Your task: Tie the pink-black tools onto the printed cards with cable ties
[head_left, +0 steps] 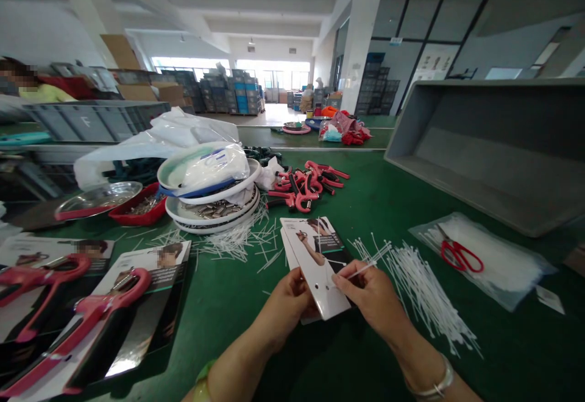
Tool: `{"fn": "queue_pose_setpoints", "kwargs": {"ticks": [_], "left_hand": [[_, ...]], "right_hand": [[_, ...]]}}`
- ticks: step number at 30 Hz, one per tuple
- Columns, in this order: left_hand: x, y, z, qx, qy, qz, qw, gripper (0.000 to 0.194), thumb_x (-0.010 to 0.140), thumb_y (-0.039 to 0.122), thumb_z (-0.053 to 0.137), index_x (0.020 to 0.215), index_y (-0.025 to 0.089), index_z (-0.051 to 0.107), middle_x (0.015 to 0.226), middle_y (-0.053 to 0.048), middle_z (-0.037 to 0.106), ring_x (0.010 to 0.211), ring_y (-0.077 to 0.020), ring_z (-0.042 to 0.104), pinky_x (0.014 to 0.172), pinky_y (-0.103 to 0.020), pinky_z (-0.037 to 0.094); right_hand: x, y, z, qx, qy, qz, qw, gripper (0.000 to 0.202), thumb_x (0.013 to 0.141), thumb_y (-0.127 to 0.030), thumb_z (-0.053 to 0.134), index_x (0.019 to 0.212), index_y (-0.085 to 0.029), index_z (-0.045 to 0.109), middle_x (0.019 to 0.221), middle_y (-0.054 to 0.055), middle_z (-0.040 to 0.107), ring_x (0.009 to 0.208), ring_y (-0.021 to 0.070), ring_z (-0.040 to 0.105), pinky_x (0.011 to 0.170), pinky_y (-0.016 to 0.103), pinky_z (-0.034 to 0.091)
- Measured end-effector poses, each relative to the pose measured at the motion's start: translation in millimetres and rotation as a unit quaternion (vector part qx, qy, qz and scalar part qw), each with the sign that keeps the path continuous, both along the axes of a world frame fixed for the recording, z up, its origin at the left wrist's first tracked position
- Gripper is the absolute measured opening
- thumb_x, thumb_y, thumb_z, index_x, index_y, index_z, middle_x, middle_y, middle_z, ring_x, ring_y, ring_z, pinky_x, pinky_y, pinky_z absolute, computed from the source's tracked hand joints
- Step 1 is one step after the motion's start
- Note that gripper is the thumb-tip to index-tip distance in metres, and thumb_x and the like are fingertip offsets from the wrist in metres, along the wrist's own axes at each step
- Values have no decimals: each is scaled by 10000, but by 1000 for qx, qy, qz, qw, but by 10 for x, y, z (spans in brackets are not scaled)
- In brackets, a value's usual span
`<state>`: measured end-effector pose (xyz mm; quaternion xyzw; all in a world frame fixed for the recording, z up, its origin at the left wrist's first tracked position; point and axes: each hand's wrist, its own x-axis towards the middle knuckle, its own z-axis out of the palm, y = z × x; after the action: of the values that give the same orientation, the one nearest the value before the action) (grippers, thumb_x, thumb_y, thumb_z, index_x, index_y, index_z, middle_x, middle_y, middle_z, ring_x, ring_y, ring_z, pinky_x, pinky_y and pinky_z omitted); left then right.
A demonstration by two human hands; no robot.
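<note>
My left hand point(289, 301) grips a stack of printed backing cards point(320, 286) by its lower left edge, fingers partly hidden behind it. The top card is tilted, with small holes in its white part. At the card's right side, my right hand point(372, 292) pinches a white cable tie point(363, 270) by the holes. Other cable ties stick up through or lie across the card. A loose pile of white cable ties point(425, 292) lies just right of my right hand. On the left, pink-and-black hand tools point(98, 313) rest on printed cards.
Red scissors point(461, 257) lie on a clear bag of cable ties point(496, 274) at right. A large grey crate point(479, 158) stands behind it. Stacked round trays point(212, 210) and a heap of pink tools point(306, 184) sit beyond the cards. A person point(39, 88) is far left.
</note>
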<state>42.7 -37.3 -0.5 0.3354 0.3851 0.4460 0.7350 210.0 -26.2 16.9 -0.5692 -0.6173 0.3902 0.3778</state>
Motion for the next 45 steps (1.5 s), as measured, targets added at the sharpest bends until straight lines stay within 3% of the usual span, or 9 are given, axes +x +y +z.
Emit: {"fn": "queue_pose_setpoints", "kwargs": {"ticks": [4, 7, 11, 14, 19, 24, 30, 39, 45], "left_hand": [[-67, 30, 11, -26, 38, 26, 999, 332, 650, 292, 708, 924, 174, 565, 704, -3, 630, 557, -106, 560, 533, -219, 432], [-121, 50, 39, -51, 11, 41, 998, 242, 638, 210, 654, 855, 177, 553, 572, 50, 548, 441, -59, 457, 465, -184, 392], [-132, 53, 77, -69, -25, 41, 996, 163, 616, 162, 643, 756, 158, 558, 555, 46, 541, 434, -45, 444, 451, -164, 413], [-133, 43, 114, -76, -44, 43, 995, 129, 637, 162, 670, 736, 141, 591, 567, 32, 557, 458, -43, 474, 459, -148, 441], [-134, 0, 190, -72, -89, 20, 993, 183, 629, 180, 755, 767, 123, 649, 676, -5, 628, 519, -41, 532, 494, -127, 467], [-79, -48, 167, 12, -51, -5, 999, 367, 613, 257, 805, 938, 143, 677, 853, -54, 681, 647, -98, 596, 565, -179, 487], [-15, -33, 131, 158, 24, 112, 981, 302, 672, 438, 732, 770, 154, 706, 988, -69, 668, 705, -128, 575, 597, -224, 491], [117, -53, 96, 85, -120, 123, 982, 398, 724, 482, 678, 956, 178, 567, 596, 65, 545, 416, -32, 453, 437, -150, 395], [111, -69, 165, 72, -78, 97, 990, 412, 655, 481, 731, 731, 154, 493, 576, 42, 575, 446, -50, 515, 467, -165, 416]], "right_hand": [[114, 0, 2, 39, 7, -29, 999, 257, 757, -437, 602, 782, -183, 628, 710, 28, 653, 643, 161, 594, 573, 264, 475], [186, -58, -5, 152, -42, -72, 985, 276, 794, -407, 580, 969, -199, 626, 950, 78, 668, 834, 205, 618, 672, 321, 511], [148, -225, -14, 322, -246, 37, 913, 290, 800, -381, 601, 1050, -238, 630, 1084, 73, 655, 1057, 266, 555, 977, 516, 356], [64, -310, -27, 360, -340, 55, 867, 295, 813, -384, 596, 1072, -245, 621, 1057, 62, 673, 1042, 284, 560, 1036, 599, 207], [23, -273, -96, 396, -352, 51, 846, 302, 857, -214, 496, 1151, -210, 567, 1072, 83, 664, 996, 254, 586, 1003, 549, 311], [93, -220, -65, 426, -271, 17, 863, 284, 853, -166, 469, 1122, -208, 552, 1016, 96, 660, 970, 234, 601, 854, 430, 492], [55, -284, 7, 389, -212, 3, 897, 234, 864, -208, 503, 1087, -229, 570, 1030, 87, 631, 989, 225, 585, 827, 377, 508], [-73, -292, -44, 346, -166, -26, 923, 211, 838, -317, 572, 1030, -235, 604, 981, 52, 637, 901, 191, 617, 769, 314, 537], [-43, -308, -170, 272, -95, -25, 957, 269, 834, -332, 585, 1085, -237, 581, 1055, 59, 620, 916, 188, 633, 793, 312, 539]]}}
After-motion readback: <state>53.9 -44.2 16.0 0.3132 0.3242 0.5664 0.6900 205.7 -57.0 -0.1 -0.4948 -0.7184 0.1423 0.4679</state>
